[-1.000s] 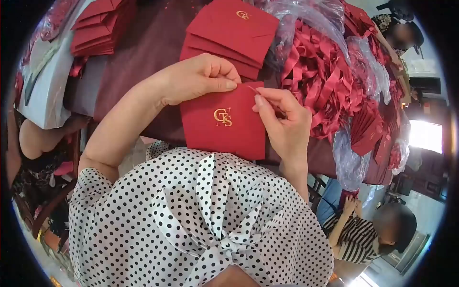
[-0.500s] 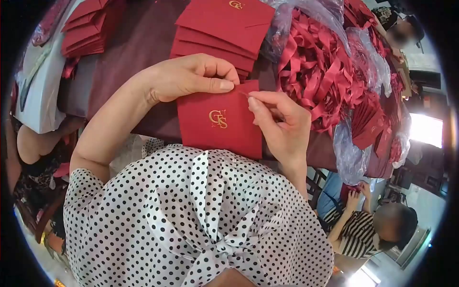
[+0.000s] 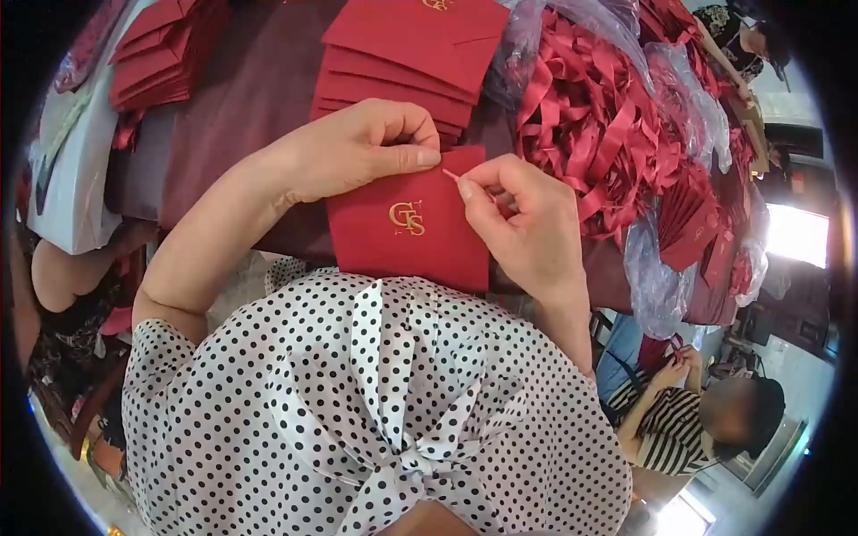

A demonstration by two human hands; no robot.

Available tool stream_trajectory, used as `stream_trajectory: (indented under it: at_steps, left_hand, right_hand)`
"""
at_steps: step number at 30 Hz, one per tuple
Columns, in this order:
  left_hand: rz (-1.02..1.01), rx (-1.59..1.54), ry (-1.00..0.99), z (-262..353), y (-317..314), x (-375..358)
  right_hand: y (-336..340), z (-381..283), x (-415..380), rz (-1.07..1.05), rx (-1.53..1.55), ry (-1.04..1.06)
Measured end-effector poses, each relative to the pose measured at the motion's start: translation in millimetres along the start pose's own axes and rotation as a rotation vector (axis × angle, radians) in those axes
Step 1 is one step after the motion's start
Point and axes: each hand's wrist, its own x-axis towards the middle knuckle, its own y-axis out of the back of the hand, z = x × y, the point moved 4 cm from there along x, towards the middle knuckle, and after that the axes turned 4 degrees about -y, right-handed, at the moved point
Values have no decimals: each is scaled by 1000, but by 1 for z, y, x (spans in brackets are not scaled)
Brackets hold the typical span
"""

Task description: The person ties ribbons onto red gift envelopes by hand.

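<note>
A red card pouch (image 3: 384,241) with a gold monogram lies at the table's near edge, against the dotted shirt. My left hand (image 3: 375,147) pinches its top edge between thumb and curled fingers. At the upper right of the pouch, my right hand (image 3: 518,214) pinches a thin pink-red ribbon end (image 3: 452,175) that runs toward the pouch's top. Just beyond my hands lies a fanned stack of red pouches (image 3: 411,45), the top one with a gold monogram.
Loose red ribbons (image 3: 590,125) heap up at the right with clear plastic bags (image 3: 657,277). More red pouches (image 3: 161,58) are stacked at the far left beside a white box (image 3: 80,188). A person in a striped shirt (image 3: 666,429) sits at the lower right, hands on something red.
My right hand has shifted slightly, and more of the ribbon end shows at its fingertips. The person at the lower right has moved their hands.
</note>
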Motion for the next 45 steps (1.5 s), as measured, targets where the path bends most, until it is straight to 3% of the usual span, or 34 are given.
stream_trajectory:
  at_steps: [9,11,15,17,19,22,26,29,30,31,35,38,40,43,44,45]
  left_hand:
    - [102,105,-90,1,-8,-5]
    - [273,394,-190,14,-7,-8]
    - [352,539,-244,14,-10,-16]
    - [407,791,-429,20,-16,-20]
    - [423,808,-402,24,-18,-20]
    - [431,845,-411,25,-19,-17]
    - [292,661,-277,22,-8,-10]
    - [100,275,-189,6,12,-7]
    - [43,125,-211,7,10,-6]
    - [35,125,-197,14,9,-4]
    - [-83,-26,-100,9,17,3]
    - [-236,269,-75,21,15,4]
    - [-227,380,-139,23,13,6]
    - [-219,633,-398,35,4,3]
    - [-219,641,-401,39,-1,-1]
    - [-122,870,-518,48,-6,-8]
  right_hand:
    - [-2,-16,9,-132,-194,167]
    - [-7,-24,11,-91,-398,226]
    - [-19,-25,5,-67,-489,260]
    - [-18,-20,8,-78,-349,236]
    - [-13,-11,15,-121,-79,138]
    - [-16,-8,17,-114,-48,130]
    - [-17,-13,16,-21,-234,235]
    - [-7,-12,19,-80,-177,113]
    - [-5,-12,21,-87,-146,186]
    - [-3,-13,21,-82,-181,284]
    - [-4,-20,18,-55,-177,299]
    - [-5,-21,17,-111,-133,328]
    - [0,-24,17,-107,-116,341]
    - [2,-23,16,-130,-90,342]
    - [1,-21,15,-155,-83,322]
    - [0,-21,15,-167,-99,316]
